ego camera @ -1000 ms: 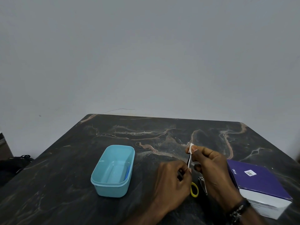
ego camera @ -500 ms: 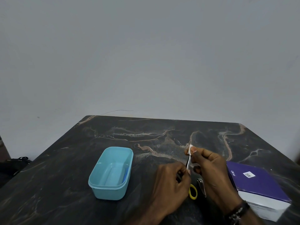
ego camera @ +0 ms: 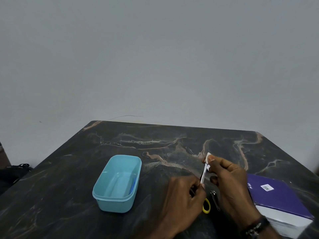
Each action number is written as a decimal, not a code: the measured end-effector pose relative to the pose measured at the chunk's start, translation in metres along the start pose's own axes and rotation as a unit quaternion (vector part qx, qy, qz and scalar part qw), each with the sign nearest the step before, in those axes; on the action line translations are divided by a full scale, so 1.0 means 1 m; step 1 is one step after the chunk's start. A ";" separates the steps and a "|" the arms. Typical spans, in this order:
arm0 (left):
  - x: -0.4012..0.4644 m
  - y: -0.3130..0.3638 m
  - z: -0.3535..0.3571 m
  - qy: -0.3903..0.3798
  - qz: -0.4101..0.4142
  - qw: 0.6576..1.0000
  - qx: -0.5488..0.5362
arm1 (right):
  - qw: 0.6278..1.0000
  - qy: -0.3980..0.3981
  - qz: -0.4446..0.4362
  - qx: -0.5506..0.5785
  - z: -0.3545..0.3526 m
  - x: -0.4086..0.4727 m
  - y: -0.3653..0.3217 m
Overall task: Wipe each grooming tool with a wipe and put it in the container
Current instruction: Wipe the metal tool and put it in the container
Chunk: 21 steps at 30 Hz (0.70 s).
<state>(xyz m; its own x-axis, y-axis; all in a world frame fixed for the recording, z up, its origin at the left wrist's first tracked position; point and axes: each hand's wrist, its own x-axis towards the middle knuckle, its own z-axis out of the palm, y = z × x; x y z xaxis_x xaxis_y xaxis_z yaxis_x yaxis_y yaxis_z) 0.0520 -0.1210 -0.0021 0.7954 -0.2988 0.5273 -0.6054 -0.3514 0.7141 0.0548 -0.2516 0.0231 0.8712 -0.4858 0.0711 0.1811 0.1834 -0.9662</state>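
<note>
Left hand point(ego camera: 183, 202) low near the bottom edge, fingers curled, pinching the near end of a thin tool point(ego camera: 203, 175) that slants up and away. Right hand point(ego camera: 227, 185) just beside it, thumb and fingertips pinching a white wipe point(ego camera: 208, 156) round the far end of that tool; wipe folded over the tip, one small corner sticking up above the fingers. Kind of tool too slim to tell for sure: pale strip with a dark edge, held above the worktop point(ego camera: 155, 145), not resting on it. Dark beaded band at the right wrist.

Between the two hands, lying on the worktop: a metal nail clipper point(ego camera: 214, 199), lengthwise towards the viewer, and just to its left a yellow loop point(ego camera: 206, 207), partly hidden by the left hand; what it belongs to cannot be told.

Container point(ego camera: 119, 183): light blue, oblong, lidless, standing upright on the worktop left of the hands and well apart from them. Inside, along its right wall, a slim blue thing point(ego camera: 133, 185); not clear what.

Purple box point(ego camera: 279, 200) with white sides at the right edge, flat on the worktop, a small white label on top, partly behind the right forearm.

Worktop dark with pale and rust veins. Plain grey wall point(ego camera: 155, 57) behind. Dark shape at the far left edge, off the worktop, too dim to name.
</note>
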 end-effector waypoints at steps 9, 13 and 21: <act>0.004 0.000 -0.002 0.001 -0.063 0.990 -0.124 | 1.000 0.022 0.011 -0.002 -0.005 0.005 -0.001; 0.005 0.001 -0.003 -0.007 -0.087 0.984 -0.152 | 0.999 -0.017 0.041 -0.022 -0.002 0.003 -0.001; 0.006 0.008 -0.008 -0.037 -0.091 0.979 -0.177 | 0.990 -0.118 0.076 0.023 0.004 -0.007 -0.010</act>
<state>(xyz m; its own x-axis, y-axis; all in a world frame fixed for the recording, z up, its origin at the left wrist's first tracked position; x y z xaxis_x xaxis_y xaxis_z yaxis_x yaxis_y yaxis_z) 0.0523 -0.1182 0.0101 0.8771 -0.3275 0.3514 -0.3959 -0.0787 0.9149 0.0487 -0.2465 0.0329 0.9716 -0.2364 -0.0137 0.0547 0.2801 -0.9584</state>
